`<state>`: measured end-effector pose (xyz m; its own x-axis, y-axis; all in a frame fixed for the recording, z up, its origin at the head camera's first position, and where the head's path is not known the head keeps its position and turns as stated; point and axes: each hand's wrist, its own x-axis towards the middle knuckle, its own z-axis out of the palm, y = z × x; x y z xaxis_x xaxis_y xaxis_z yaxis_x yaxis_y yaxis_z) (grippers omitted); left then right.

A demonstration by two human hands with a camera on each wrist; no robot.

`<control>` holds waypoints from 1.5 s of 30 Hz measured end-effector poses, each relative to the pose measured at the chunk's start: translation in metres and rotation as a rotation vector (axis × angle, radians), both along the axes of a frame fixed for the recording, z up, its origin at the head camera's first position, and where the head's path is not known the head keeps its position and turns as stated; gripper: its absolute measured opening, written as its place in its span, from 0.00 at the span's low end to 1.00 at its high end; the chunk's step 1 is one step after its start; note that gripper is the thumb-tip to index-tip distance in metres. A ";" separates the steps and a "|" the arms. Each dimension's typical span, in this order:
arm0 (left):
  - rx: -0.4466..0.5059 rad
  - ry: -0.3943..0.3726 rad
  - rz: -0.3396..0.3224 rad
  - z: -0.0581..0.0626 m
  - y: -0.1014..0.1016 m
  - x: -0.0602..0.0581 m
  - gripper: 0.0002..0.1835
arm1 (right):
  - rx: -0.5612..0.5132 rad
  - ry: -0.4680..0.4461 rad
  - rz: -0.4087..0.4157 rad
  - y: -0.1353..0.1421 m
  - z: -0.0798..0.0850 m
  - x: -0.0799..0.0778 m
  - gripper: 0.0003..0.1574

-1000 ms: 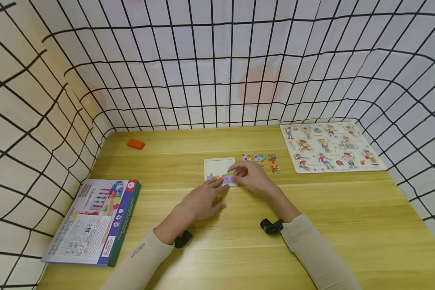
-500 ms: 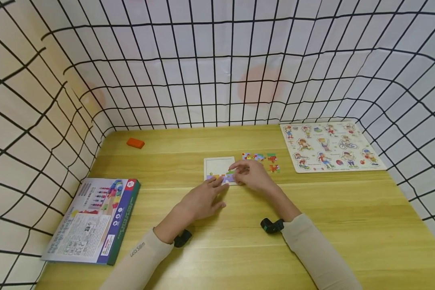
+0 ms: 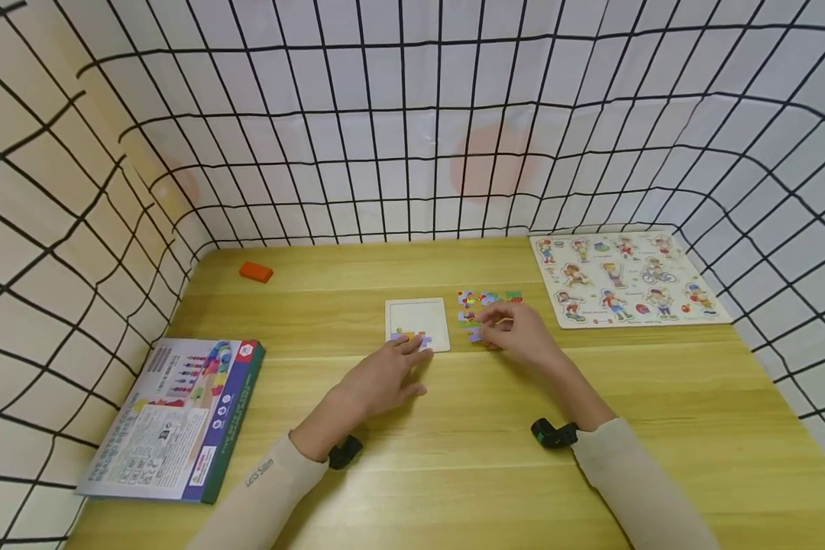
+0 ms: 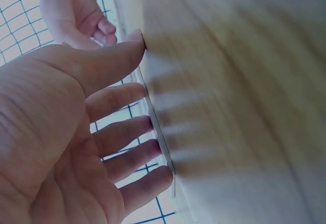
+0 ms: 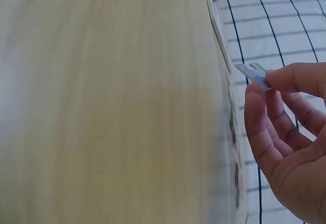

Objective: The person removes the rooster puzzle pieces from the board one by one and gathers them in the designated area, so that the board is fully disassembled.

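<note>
A small white jigsaw tray (image 3: 418, 313) lies mid-table, with a few joined purple and yellow puzzle pieces (image 3: 404, 336) along its near edge. My left hand (image 3: 381, 382) rests its fingertips on that edge, fingers spread and nearly straight; in the left wrist view, the fingertips (image 4: 152, 145) touch the tray's rim. To the tray's right, my right hand (image 3: 522, 334) is raised above the table, pinching a lavender puzzle piece (image 5: 253, 75) between thumb and forefinger. Several colourful loose puzzle pieces (image 3: 466, 299) lie beside and behind this hand, which partly covers them.
A flat board with pictures of children (image 3: 632, 279) lies at the back right. At the left is a boxed toy set (image 3: 172, 420), and an orange block (image 3: 256, 272) sits at the back left. A grid-patterned cloth (image 3: 385, 153) encloses the table.
My right hand has moved right, off the tray to the loose pieces, carrying the lavender puzzle piece from the tray's near right corner. The left hand stays in place.
</note>
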<state>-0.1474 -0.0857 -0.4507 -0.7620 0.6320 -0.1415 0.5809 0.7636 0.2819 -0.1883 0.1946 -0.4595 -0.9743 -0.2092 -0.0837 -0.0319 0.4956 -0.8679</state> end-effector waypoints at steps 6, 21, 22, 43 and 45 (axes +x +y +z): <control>-0.011 -0.008 0.004 0.001 -0.001 0.000 0.35 | 0.086 0.020 -0.033 0.027 0.001 0.009 0.13; 0.009 -0.011 0.004 0.004 0.000 0.001 0.34 | 0.046 -0.084 -0.072 0.072 0.002 0.029 0.19; 0.011 -0.013 0.005 0.004 0.000 0.002 0.34 | 0.064 -0.083 -0.073 0.073 0.001 0.029 0.19; 0.002 -0.001 -0.004 0.002 0.000 0.001 0.34 | 0.294 -0.024 -0.100 0.073 -0.004 0.023 0.13; 0.008 -0.006 -0.003 0.002 0.000 0.001 0.34 | 0.295 -0.030 -0.099 0.072 -0.004 0.023 0.13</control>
